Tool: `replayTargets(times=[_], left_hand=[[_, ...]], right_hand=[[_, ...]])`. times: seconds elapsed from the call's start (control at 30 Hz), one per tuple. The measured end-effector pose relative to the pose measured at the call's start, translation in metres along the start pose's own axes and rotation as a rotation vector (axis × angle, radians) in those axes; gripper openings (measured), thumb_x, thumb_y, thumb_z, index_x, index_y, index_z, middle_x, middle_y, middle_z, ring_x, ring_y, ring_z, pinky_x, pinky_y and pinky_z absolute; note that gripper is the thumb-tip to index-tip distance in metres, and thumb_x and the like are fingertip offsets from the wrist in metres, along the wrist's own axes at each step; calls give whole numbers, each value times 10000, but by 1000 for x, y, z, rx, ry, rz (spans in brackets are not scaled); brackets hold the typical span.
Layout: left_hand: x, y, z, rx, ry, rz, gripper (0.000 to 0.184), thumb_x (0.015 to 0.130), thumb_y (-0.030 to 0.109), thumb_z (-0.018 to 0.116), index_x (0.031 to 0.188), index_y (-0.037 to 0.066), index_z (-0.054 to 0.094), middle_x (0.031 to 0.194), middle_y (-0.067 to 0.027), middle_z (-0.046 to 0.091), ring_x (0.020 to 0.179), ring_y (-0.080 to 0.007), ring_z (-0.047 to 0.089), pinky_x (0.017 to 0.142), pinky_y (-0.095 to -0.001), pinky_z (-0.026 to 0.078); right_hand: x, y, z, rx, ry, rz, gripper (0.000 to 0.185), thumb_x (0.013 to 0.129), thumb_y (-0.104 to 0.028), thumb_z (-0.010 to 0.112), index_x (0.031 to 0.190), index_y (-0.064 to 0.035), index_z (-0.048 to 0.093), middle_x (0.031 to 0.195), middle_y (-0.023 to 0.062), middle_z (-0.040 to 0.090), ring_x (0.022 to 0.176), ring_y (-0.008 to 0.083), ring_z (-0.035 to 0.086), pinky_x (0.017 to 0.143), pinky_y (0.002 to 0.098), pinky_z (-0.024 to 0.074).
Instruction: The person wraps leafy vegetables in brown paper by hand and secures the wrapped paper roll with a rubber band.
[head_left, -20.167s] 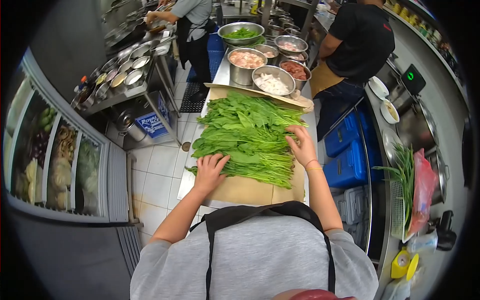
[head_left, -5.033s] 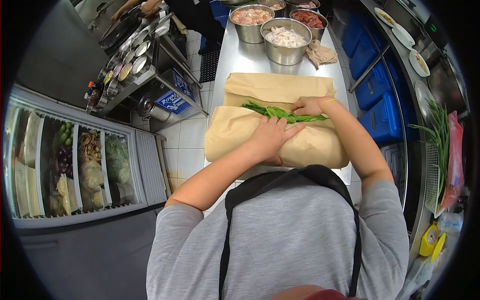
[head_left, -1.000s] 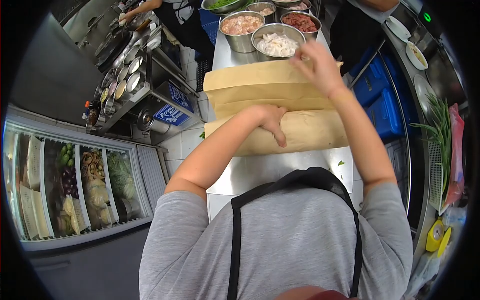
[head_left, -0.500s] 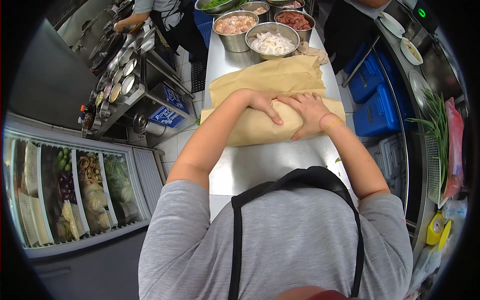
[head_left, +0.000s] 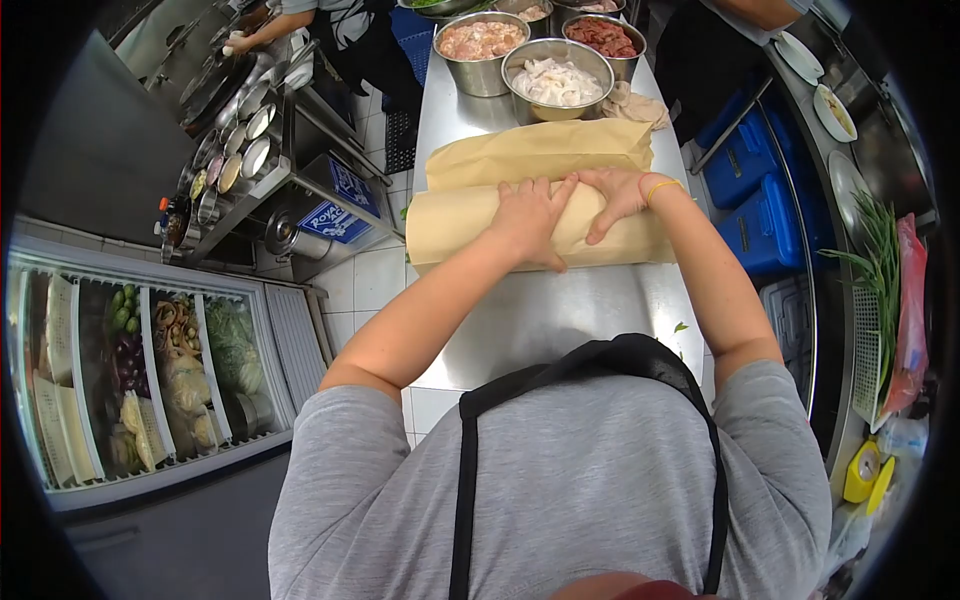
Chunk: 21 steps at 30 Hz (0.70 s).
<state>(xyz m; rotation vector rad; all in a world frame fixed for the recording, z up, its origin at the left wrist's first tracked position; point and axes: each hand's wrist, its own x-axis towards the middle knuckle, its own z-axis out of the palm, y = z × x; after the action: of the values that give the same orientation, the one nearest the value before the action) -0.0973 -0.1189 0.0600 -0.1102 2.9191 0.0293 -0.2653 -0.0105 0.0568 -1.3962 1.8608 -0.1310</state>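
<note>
A thick roll of brown paper point(head_left: 455, 225) lies across the steel table in front of me. Whatever it wraps is hidden. My left hand point(head_left: 530, 222) rests on its middle, fingers stretched over the top and thumb down the near side. To the right of it, my right hand point(head_left: 615, 198) presses on the roll, thumb apart from the fingers. The two hands meet or nearly meet at the fingertips. Beyond the roll, the loose flap of paper point(head_left: 540, 150) stretches toward the far end.
Behind the paper stand metal pots with pale strips point(head_left: 558, 82), pinkish meat point(head_left: 482, 42) and red meat point(head_left: 603, 38). A cloth point(head_left: 635, 105) lies beside them. A glass-topped fridge point(head_left: 150, 370) is at left, blue bins point(head_left: 750, 225) at right. Two other people stand at the far end.
The roll has turned away from me and looks smoother and more tightly wound. My left hand now lies flatter across its top; my right hand has shifted slightly forward.
</note>
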Motion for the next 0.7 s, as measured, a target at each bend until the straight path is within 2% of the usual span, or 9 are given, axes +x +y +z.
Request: replayTargets(times=[0.07,0.17,0.23,0.27,0.33,0.43,0.53,0.7], left_hand=[[8,-10,-5,-139,-96,11,1221,448,530,802,1412,115,178,1191,-175,443,1122,-331,438,930,-528,353],[22,-19,-9,-173,-166,27,1206,442,527,799,1405,119,200,1198,-189,450,1132,-333,440,910,-480,380],[30,-24,-12,-182,-205,32,1208,435,537,795,1398,102,210,1208,-198,447,1132,-337,444,911,-460,389],[35,-27,-15,-188,-240,41,1211,429,548,791,1391,86,220,1218,-207,444,1132,-342,448,911,-441,398],[46,-34,-15,-205,-279,49,1207,423,554,788,1378,65,236,1223,-215,442,1127,-344,455,909,-419,406],[51,-32,-15,-224,-341,71,1198,415,562,783,1354,29,263,1216,-227,449,1099,-345,480,904,-379,419],[40,-28,-13,-255,-336,68,1181,414,564,780,1336,17,284,1185,-228,476,1061,-341,509,898,-358,426],[7,-1,6,-336,-367,118,1163,415,548,783,1332,22,296,1156,-218,511,1026,-341,532,890,-350,430]], right_hand=[[6,-1,-5,66,-58,21,1070,487,-490,785,1346,-54,319,1317,180,402,1246,295,358,1036,350,305],[7,1,-6,94,-60,66,1072,489,-483,795,1350,-55,319,1335,177,379,1251,301,349,1038,337,305],[6,-1,2,-132,169,31,1156,443,-516,808,1374,-84,275,1370,130,348,1271,285,328,1047,402,288],[2,-4,13,-131,170,28,1156,443,-516,808,1374,-84,275,1370,130,348,1271,285,328,1047,402,288],[-21,-28,35,-464,435,95,1157,438,-442,833,1379,-96,255,1361,144,345,1267,296,323,1055,484,247],[-22,-30,54,-461,554,116,1174,425,-400,843,1385,-113,231,1334,127,361,1254,294,329,1049,530,221],[-30,-33,55,-428,554,77,1099,475,-359,843,1375,-122,258,1294,102,387,1228,277,358,1051,511,231],[-68,-44,85,-381,485,12,1093,452,-378,844,1358,-114,293,1268,108,408,1214,280,371,1048,507,232]])
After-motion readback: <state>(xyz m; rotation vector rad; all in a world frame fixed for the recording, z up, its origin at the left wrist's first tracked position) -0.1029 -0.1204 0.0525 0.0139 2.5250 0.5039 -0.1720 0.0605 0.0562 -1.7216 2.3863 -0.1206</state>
